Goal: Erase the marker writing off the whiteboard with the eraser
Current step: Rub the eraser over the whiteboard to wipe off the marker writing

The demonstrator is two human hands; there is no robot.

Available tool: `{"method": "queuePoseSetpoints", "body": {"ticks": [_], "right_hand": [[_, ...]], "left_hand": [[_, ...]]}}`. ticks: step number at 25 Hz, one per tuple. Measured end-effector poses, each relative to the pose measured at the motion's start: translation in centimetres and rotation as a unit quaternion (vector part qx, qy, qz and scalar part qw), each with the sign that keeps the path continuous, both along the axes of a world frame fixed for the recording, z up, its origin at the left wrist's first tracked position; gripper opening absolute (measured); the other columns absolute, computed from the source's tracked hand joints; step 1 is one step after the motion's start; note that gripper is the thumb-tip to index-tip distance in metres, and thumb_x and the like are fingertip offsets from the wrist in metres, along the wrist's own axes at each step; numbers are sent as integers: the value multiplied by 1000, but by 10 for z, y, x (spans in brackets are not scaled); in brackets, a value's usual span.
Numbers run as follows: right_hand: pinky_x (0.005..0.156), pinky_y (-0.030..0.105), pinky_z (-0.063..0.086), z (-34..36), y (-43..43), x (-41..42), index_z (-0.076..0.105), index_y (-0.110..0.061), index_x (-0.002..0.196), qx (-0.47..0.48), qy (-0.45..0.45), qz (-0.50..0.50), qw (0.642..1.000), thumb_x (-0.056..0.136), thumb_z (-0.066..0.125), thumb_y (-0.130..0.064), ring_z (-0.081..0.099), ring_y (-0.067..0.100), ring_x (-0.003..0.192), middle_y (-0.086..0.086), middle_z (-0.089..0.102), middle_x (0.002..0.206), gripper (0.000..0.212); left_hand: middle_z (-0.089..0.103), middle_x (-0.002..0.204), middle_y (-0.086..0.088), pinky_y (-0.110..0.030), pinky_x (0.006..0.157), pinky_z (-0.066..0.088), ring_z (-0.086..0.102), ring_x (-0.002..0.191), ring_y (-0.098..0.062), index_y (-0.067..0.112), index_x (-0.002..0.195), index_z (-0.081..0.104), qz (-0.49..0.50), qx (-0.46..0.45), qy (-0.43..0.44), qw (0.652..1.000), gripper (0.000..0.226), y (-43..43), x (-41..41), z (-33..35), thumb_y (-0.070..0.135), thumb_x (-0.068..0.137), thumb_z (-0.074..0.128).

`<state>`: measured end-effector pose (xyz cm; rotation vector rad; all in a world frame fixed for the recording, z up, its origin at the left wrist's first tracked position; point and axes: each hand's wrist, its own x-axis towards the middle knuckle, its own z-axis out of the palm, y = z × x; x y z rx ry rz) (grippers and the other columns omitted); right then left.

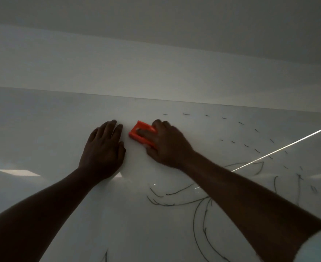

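Observation:
The whiteboard point(52, 129) fills the lower two thirds of the head view. My right hand point(167, 144) presses an orange eraser point(137, 132) flat against the board near its top edge, fingers curled into the eraser's grip. My left hand point(104, 148) lies flat on the board just left of the eraser, fingers together, holding nothing. Black marker writing point(199, 210) shows as curved drawn lines below and right of my right arm, with a band of short dashes point(246, 145) arcing at the upper right. The board around both hands carries no marks.
The board's top edge point(174, 100) runs across the middle, with a pale wall point(156, 72) and grey ceiling above. A bright reflected light streak point(288, 145) crosses the board at right, and a ceiling-light reflection point(18, 172) sits at left.

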<state>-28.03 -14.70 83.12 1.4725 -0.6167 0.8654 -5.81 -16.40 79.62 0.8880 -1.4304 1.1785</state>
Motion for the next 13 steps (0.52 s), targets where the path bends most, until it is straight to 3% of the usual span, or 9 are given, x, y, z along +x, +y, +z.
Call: {"method": "queuePoseSetpoints", "body": {"ticks": [2, 5, 7, 9, 11, 13], "right_hand": [[83, 43, 47, 28, 2, -41, 42, -32, 149, -6, -135, -23, 991, 93, 56, -38, 53, 38, 105, 19, 51, 124, 58], [87, 45, 47, 50, 4, -82, 45, -21, 144, -30, -383, -31, 923, 95, 52, -33, 51, 40, 110, 21, 49, 127, 51], [90, 45, 46, 52, 1, -59, 48, -18, 140, -29, -438, -15, 898, 95, 51, -28, 49, 40, 113, 21, 47, 129, 46], [92, 43, 44, 44, -2, -12, 47, -21, 143, -17, -381, 17, 924, 94, 50, -27, 48, 39, 115, 20, 45, 132, 49], [86, 42, 45, 26, -9, 34, 47, -23, 143, -33, -223, 21, 974, 93, 51, -32, 50, 38, 111, 19, 48, 131, 51], [80, 42, 46, 17, -9, 49, 50, -21, 141, -32, -109, 8, 993, 93, 52, -37, 53, 39, 107, 20, 51, 127, 50]], "left_hand": [[30, 165, -18, -48, 127, 22, 26, 155, -33, 2, 156, 36, -7, 0, -14, 1000, 77, -1, -2, -1, 43, 93, 18], [18, 169, -10, -39, 130, 13, 15, 158, -25, 6, 160, 26, -5, 6, -74, 997, 78, -2, -4, -1, 44, 92, 10], [10, 171, -7, -34, 131, 8, 8, 159, -20, 10, 161, 19, -1, 21, -103, 995, 80, -3, -3, 0, 46, 91, 6], [5, 171, -5, -31, 130, 4, 4, 159, -18, 11, 162, 14, 3, 28, -106, 994, 81, -4, -3, 2, 48, 91, 4], [5, 171, -5, -30, 130, 2, 3, 159, -17, 12, 162, 13, 3, 36, -108, 994, 82, -5, -3, 3, 50, 90, 3], [8, 170, -5, -29, 129, 2, 5, 159, -17, 13, 162, 14, -3, 40, -105, 994, 82, -4, -2, 3, 52, 90, 5]]}}
